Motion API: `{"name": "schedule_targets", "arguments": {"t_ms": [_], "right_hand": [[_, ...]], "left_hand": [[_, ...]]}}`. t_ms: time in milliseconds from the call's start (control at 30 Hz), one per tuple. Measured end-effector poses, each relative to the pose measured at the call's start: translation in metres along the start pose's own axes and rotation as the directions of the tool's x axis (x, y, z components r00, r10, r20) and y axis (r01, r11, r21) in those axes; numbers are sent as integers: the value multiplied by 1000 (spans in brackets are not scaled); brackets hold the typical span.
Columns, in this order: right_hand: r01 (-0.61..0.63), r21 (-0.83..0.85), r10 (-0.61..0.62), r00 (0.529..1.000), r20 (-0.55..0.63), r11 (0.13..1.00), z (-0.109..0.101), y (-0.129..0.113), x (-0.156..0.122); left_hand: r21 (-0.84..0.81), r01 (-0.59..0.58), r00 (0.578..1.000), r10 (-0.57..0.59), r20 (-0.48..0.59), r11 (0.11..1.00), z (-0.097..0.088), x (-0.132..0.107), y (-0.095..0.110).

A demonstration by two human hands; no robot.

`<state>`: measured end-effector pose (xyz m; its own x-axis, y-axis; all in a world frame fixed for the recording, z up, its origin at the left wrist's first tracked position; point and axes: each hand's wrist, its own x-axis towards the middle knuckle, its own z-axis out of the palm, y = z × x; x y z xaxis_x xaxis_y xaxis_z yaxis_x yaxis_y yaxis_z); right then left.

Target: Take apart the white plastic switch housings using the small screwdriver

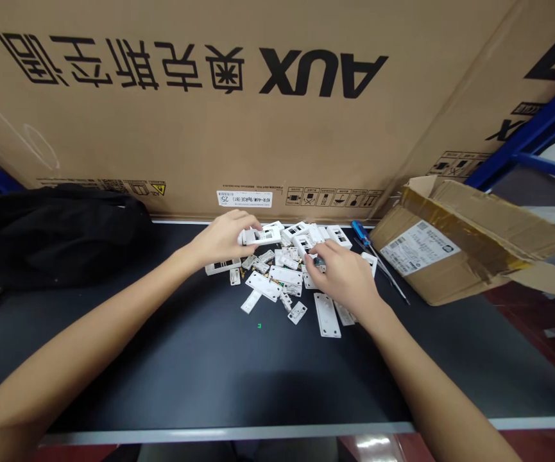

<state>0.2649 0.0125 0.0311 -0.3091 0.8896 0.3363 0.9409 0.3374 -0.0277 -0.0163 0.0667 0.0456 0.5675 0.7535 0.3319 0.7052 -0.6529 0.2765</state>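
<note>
A heap of white plastic housings and plates [285,274] is spread at the back middle of the black table. My left hand [224,239] is closed around a white plastic housing [270,236] with dark slots, at the heap's back left. My right hand [347,274] reaches over the heap's right side, thumb and fingers pinched together. A small dark piece [319,261] shows at its fingertips, too small to name. Flat white plates [326,316] lie just below that hand. One tiny green piece [259,326] sits apart in front of the heap.
A blue-handled screwdriver [361,232] lies right of the heap, beside an open cardboard box [426,250]. Black cloth [56,234] is bunched at the left. Behind the table [200,372] stands a large upside-down AUX carton [171,135]. Blue rack bars [527,141] rise at the right.
</note>
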Motion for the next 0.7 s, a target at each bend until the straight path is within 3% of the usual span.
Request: {"name": "schedule_targets", "arguments": {"t_ms": [100,167,267,333,400,533,700], "right_hand": [[34,3,-34,999,0,999,-1,0,-2],[69,16,-69,997,15,997,-2,-2,-4],[119,42,-120,992,36,992,-2,-8,-8],[147,61,-149,988,46,987,-2,-14,-10],[168,83,-173,983,54,982,-2,-19,-11],[241,79,-244,969,35,967,-9,-26,-13],[294,39,-292,955,-48,955,-21,-36,-40]], "left_hand": [[-165,-113,994,113,-12,980,-23,-37,27],[-296,-150,982,176,64,943,-27,-71,49],[-378,-61,965,151,214,924,-14,-121,75],[-386,18,972,74,224,922,-1,-144,85],[-391,43,982,34,188,920,10,-157,90],[-324,-16,999,30,39,946,21,-164,95],[-231,-96,995,100,8,968,24,-178,103]]}}
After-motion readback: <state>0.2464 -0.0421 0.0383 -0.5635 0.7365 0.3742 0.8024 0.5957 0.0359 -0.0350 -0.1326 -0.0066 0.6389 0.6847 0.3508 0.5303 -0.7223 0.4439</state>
